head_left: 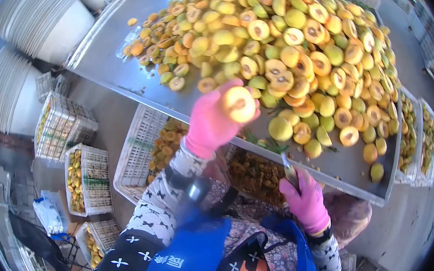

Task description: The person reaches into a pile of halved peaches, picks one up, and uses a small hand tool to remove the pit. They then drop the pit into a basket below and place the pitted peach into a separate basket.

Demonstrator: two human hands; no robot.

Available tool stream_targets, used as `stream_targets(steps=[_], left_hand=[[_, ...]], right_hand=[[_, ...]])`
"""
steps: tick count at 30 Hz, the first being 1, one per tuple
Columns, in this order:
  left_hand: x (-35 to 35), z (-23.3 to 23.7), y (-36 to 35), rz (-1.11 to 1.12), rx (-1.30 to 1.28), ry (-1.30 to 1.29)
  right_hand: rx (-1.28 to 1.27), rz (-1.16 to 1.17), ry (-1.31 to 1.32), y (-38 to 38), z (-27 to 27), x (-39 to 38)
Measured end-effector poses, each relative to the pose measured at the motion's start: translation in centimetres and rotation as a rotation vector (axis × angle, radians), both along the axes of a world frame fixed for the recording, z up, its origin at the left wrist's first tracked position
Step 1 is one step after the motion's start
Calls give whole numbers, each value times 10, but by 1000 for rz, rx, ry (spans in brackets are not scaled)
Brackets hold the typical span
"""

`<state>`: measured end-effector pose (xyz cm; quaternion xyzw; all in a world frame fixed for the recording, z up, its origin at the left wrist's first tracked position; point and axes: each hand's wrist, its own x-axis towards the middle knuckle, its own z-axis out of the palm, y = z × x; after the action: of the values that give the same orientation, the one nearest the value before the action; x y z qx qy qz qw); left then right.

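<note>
Blue apron lies below both grips. Left hand is closed around 1 halved fruit. Right hand clasps a knife. Fruit pile lies just beyond.

Two hands, one knife, and more fruit than can be counted.

Two pink-gloved hands show: the left hand holds one halved fruit, and the right hand holds one knife. One metal surface carries a single heap of yellow and green fruit, whole and halved, far too many to count. Two long trays of fruit lie side by side at its right end. Four white crates with fruit stand on the floor at left, and three stacks of white dishes stand at upper left.
</note>
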<state>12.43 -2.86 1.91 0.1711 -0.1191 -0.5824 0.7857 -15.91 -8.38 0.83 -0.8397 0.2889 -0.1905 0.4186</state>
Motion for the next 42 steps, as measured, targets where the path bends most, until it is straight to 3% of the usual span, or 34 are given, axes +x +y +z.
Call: stream_targets(steps=[3,14,16,18,20,22,29,31,33,35,37,38,41,42], left_hand=[[-63,-6,-2,-51,122,-59],[-133,-5,17,-214,139,-107],[-142,-6,21,-168,193,-170],[-147,-23,26,13,18,-730],[-149,-22,30,42,32,-796],[-150,-11,32,-83,237,-368],[-154,-2,33,110,262,-508],[-152,-14,27,224,251,-649],[-149,-14,26,217,238,-639],[-145,-17,26,149,302,-629],[-137,-23,24,20,432,-631],[-140,-24,26,72,410,-609],[-148,-23,30,136,390,-563],[-146,-18,32,101,417,-556]], right_hand=[[-126,-92,-152,8,17,9],[-562,-237,71,32,-1,-23],[-547,-209,114,35,-5,-27],[-505,-184,155,40,-8,-29],[-437,-162,191,44,-10,-29],[-303,-128,61,50,-13,-27],[-102,-3,-219,62,-20,-17],[268,-39,-217,68,-17,-10],[241,-71,-240,72,-20,-9],[-185,-86,-285,72,-28,-8],[-128,-126,-145,71,-24,-6],[-100,-145,-76,71,-23,-5],[-145,-69,-292,67,-32,-5],[17,-49,-251,67,-31,-7]])
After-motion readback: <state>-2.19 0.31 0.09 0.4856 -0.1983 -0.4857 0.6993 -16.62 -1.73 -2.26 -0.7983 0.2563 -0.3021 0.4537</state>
